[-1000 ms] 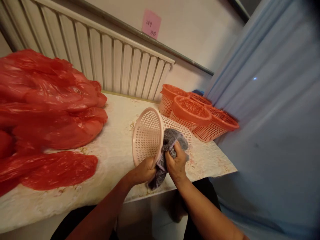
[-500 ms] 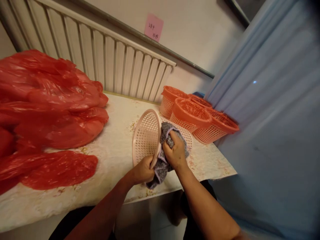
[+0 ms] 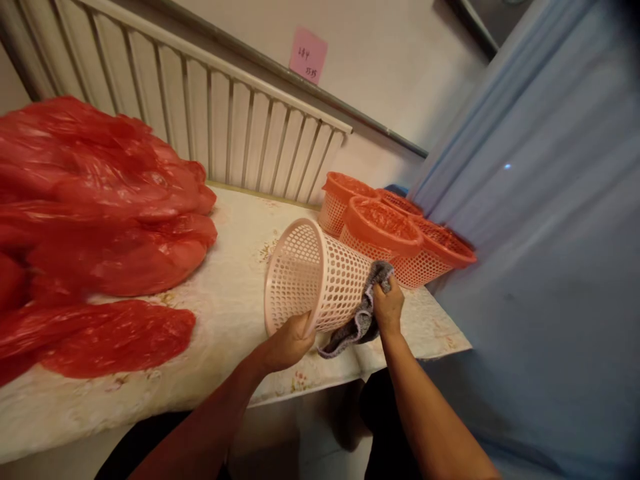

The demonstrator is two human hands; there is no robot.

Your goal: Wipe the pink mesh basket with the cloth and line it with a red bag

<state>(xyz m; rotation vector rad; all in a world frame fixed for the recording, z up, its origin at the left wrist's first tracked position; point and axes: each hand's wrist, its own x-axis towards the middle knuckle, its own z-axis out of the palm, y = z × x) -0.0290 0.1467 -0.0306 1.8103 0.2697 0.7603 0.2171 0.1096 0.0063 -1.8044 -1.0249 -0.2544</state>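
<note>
Left hand: the left hand (image 3: 289, 343) is closed on the near lower part of the rim of the pale pink basket (image 3: 345, 277), fingers partly hidden.
Right hand: the right hand (image 3: 389, 301) is closed around a bunch of the grey cloth (image 3: 364, 319), near the base end of this basket.
Grey cloth: it hangs along the near side of the base end and covers part of it; its loose edge reaches toward the left hand.
Pale pink basket: it lies on its side, just beyond and between both hands; whether it rests on the table (image 3: 240, 267), I cannot tell.
Long axis: it runs from left to right, the open mouth to the left, the base to the right.
Nearer hand: left for the mouth, right for the base.
Lined baskets: the red-lined baskets (image 3: 387, 241) stand just behind the base end.
Red bags: the red plastic bags (image 3: 100, 200) lie well apart, at left.
</note>
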